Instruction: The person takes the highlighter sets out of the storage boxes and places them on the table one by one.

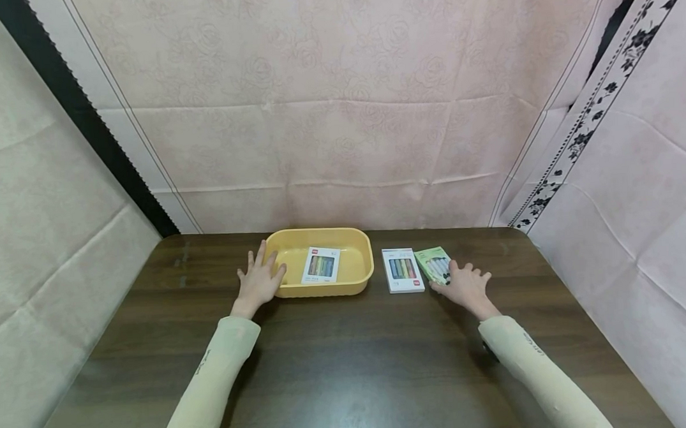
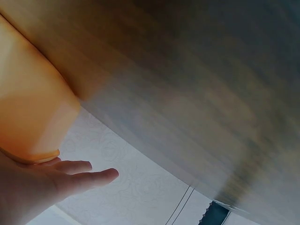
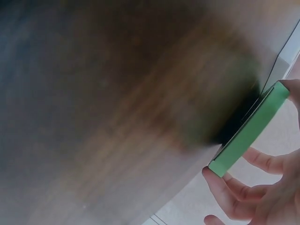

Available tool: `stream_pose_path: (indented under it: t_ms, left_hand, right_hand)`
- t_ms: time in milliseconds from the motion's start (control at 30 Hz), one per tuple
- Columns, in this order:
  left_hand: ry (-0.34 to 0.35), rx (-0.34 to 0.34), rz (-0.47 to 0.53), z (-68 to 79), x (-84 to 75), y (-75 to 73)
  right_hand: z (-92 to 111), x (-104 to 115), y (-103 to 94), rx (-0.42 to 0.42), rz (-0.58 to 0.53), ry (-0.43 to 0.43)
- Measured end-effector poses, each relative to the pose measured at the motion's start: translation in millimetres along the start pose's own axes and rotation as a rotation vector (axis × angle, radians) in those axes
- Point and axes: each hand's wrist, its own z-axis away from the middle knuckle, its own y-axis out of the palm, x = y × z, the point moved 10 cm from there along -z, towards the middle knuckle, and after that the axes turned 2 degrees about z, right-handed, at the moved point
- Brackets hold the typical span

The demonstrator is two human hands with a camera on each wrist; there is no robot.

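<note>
A yellow plastic tray [image 1: 346,289] stands at the far side of the table, with a flat white box [image 1: 321,265] printed with coloured sticks lying in it. My left hand [image 1: 256,283] rests at the tray's left rim with fingers straight and spread. In the right part, my right hand [image 1: 467,288] pinches a thin green box [image 1: 432,263] with a similar print. The right wrist view shows the green box [image 3: 251,133] gripped by opposite edges, tilted close over the table. Just left of it lies another white box [image 1: 402,272] with coloured sticks on its front.
The dark wooden table [image 1: 350,367] has a glossy top and rounded far corners. A pale patterned cloth [image 1: 340,144] hangs behind its far edge, and more cloth [image 1: 642,214] hangs at the sides.
</note>
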Motion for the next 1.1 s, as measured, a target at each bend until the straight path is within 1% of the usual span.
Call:
stream_pose_path:
  t_ms: [100,333,600,767,900,1100]
  left_hand:
    - [-0.003,0.000,0.004,-0.2,0.2,0.1]
    - [-0.003,0.006,0.009,0.8,-0.3,0.1]
    - [-0.002,-0.012,0.004,0.6,-0.7,-1.5]
    - [-0.002,-0.005,0.005,0.4,-0.5,0.0]
    - [-0.001,-0.006,0.005,0.2,-0.4,0.3]
    - [-0.001,-0.001,0.002,0.3,-0.3,-0.1]
  right_hand:
    - [0,1,1.5,0.011,-0.001,0.000]
    - [0,4,4.1,0.035,-0.043,0.016]
    - [-2,8,4.3,0.024,-0.039,0.042]
    - [-3,9,9.7,0.054,-0.032,0.056]
    - [-4,9,12.9,0.071,-0.024,0.051]
    - [-3,11,10.7,0.073,-0.041,0.024]
